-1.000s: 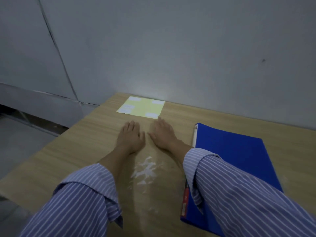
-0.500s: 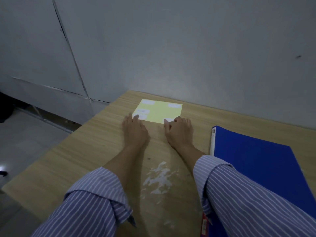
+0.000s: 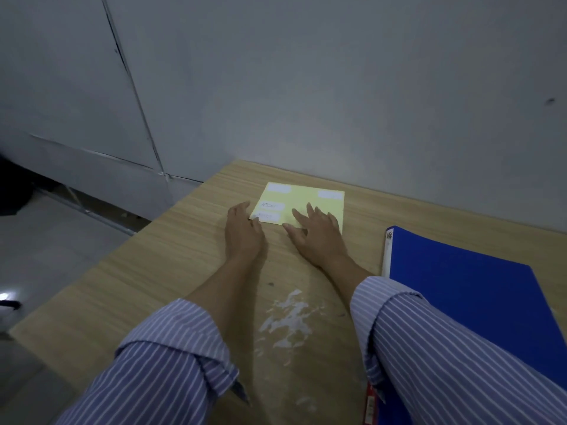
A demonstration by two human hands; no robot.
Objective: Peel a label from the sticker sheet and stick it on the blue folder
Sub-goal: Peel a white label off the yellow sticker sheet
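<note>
On the desk (image 3: 171, 259), the sticker sheet (image 3: 302, 199) lies under the flat, empty right hand (image 3: 316, 233); the left hand (image 3: 242, 233), also flat, touches its near-left corner.

The pale wooden desk (image 3: 190, 256) lies bare left of the hands and between the forearms, save a flat white patch of residue (image 3: 288, 320). The grey wall (image 3: 337, 87) closes off the far edge just behind the yellow rectangular sticker sheet (image 3: 306, 197). The flat blue plastic folder (image 3: 478, 302) fills the right side, partly under the right striped sleeve (image 3: 445, 357).
</note>
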